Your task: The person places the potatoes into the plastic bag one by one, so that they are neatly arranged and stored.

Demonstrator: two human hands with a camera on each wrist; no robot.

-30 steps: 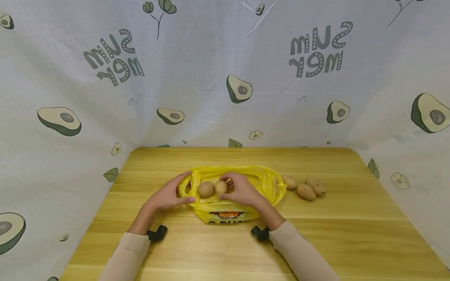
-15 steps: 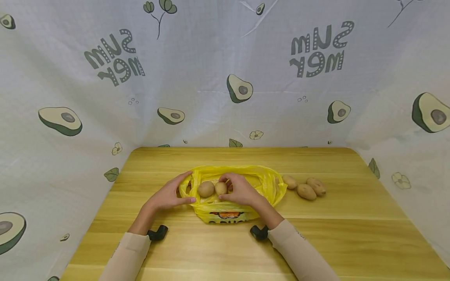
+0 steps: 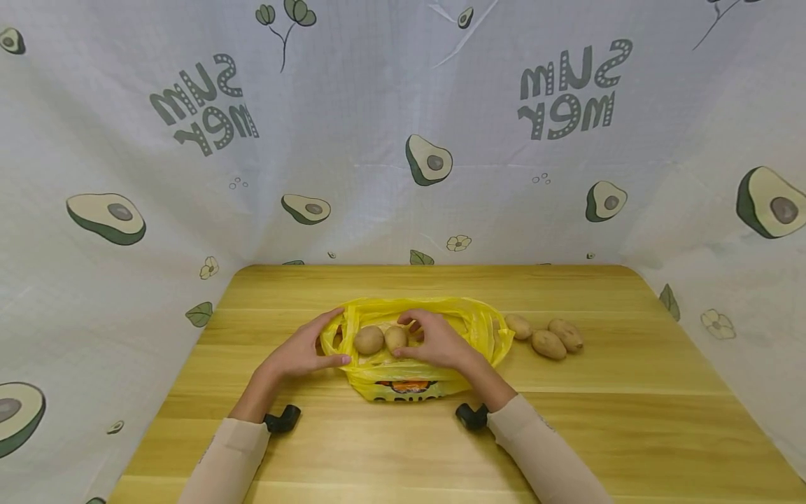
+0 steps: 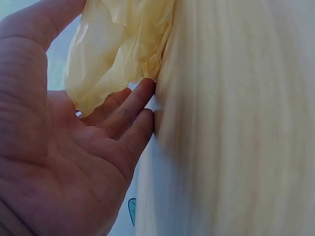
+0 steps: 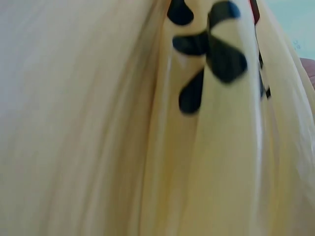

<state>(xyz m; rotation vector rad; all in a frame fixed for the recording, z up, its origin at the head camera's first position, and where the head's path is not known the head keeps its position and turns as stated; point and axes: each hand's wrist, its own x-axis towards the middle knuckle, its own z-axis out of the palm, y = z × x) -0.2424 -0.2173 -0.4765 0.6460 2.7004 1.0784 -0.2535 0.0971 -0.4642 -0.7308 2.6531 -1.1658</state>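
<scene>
Bag point(image 3: 378, 376), three potatoes point(image 3: 548, 345) on table point(image 3: 378, 455)

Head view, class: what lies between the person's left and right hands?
Two potatoes and part of the yellow bag holding them lie between the left hand and right hand, in the head view.

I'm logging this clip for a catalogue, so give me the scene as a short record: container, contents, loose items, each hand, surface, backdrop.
Container: yellow plastic bag, open at the top
Contents: two potatoes visible side by side, left potato and right potato; more may be hidden
Loose items: three potatoes grouped right of the bag
Left hand: spread at the bag's left end, touching it
Right hand: at the right potato; whether it grips is unclear
Surface: wooden table
Backdrop: pale cloth with avocado prints
</scene>
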